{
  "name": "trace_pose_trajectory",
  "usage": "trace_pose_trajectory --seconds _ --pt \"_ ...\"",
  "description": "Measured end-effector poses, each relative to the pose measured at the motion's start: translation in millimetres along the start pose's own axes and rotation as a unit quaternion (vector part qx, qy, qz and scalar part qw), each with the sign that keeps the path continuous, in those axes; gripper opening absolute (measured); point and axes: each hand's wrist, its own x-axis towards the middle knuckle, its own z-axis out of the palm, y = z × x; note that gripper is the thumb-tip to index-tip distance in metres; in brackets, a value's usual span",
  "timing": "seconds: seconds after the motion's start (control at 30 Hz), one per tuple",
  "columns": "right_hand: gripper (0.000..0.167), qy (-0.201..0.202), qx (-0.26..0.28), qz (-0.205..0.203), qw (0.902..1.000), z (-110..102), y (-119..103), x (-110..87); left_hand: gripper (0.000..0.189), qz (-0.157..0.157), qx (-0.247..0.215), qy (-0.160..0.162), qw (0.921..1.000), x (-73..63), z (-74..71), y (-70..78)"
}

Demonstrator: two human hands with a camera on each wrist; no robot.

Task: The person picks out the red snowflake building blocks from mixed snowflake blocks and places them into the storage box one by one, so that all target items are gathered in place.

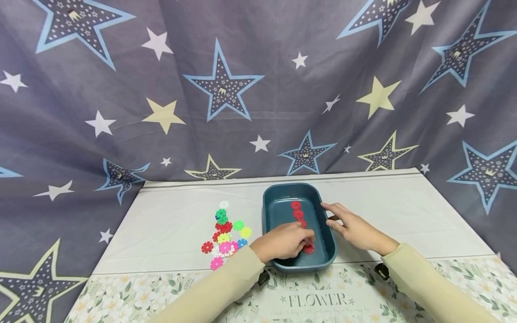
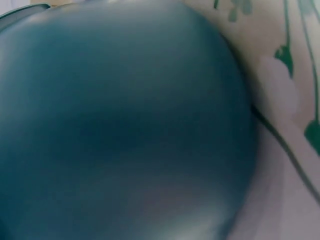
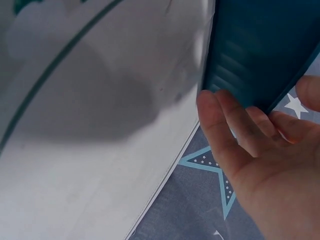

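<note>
A deep blue-green rectangular tray (image 1: 296,265) stands on the table, and its outer wall (image 2: 125,100) fills much of the left wrist view. Inside, red snowflake discs (image 1: 298,214) lie in a line running front to back. My left hand (image 1: 280,242) reaches over the tray's left wall, its curled fingertips holding the red snowflake disc (image 1: 308,249) at the near end of that line. The hand hides the middle of the line. At the tray's right side, my right hand (image 1: 357,229) rests its extended fingers (image 3: 237,120) against the wall and rim.
Left of the tray lies a loose pile of snowflake discs (image 1: 224,247) in pink, red, yellow, green, blue and white. A floral mat (image 1: 161,291) printed "FLOWER" covers the table's near edge. A grey star-patterned curtain (image 1: 242,45) hangs behind the white tabletop (image 1: 379,197).
</note>
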Motion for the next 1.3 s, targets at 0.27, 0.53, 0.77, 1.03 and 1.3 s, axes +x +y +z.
trace_pose_trajectory --seconds 0.27,0.53,0.77,1.03,1.3 --pt "0.050 0.000 0.001 0.001 1.0000 1.2 1.2 -0.2 0.016 -0.027 -0.046 0.050 0.9973 -18.7 -34.3 -12.2" --pt "0.051 0.001 0.016 0.009 0.9998 0.7 1.3 -0.7 0.021 -0.100 -0.092 0.137 0.9812 -70.5 -79.0 -48.1" --pt "0.051 -0.004 0.029 0.013 0.9995 1.7 2.7 -0.3 0.028 -0.154 -0.089 0.139 0.9742 -126.1 -82.0 -81.4" --pt "0.052 -0.009 0.038 0.015 0.9991 1.6 4.6 0.8 0.031 -0.214 -0.093 0.080 0.9690 -182.6 -66.2 -102.8" --pt "0.052 -0.012 0.034 0.010 0.9993 2.8 5.3 1.2 0.039 -0.225 -0.102 0.047 0.9680 -211.9 -49.6 -107.4"
